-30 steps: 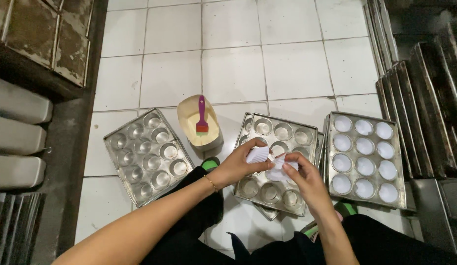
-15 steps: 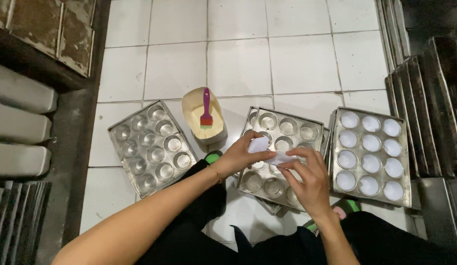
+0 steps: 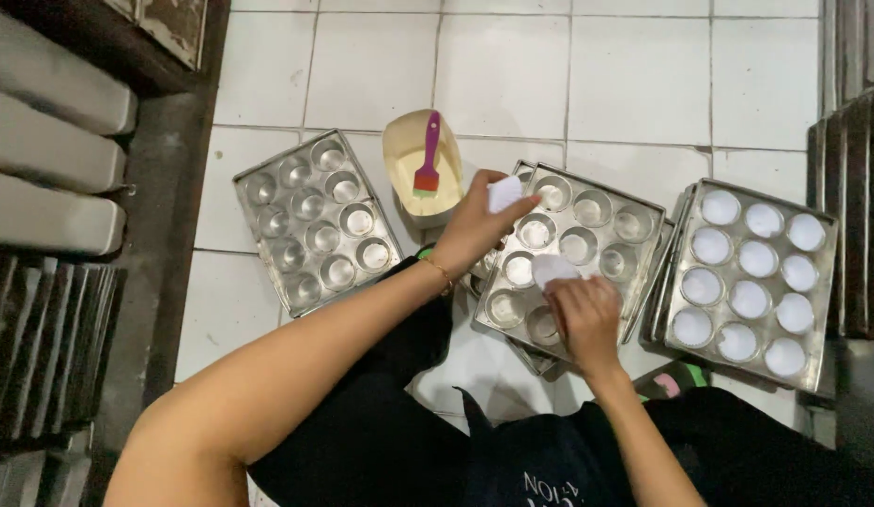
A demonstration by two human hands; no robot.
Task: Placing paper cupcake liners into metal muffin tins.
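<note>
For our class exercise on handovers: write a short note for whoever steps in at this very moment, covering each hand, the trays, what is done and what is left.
Left hand: holds a small stack of white paper liners above the middle muffin tray.
Right hand: presses one liner into a cup of that tray.
Done: right tray, every cup lined white.
Left: the middle tray's other cups look bare; left tray is all bare metal.
Behind the trays: tub with a pink brush.

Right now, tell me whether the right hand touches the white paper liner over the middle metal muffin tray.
Touching. The head view shows the right hand with its fingertips pressing the white paper liner against the middle muffin tray.
</note>
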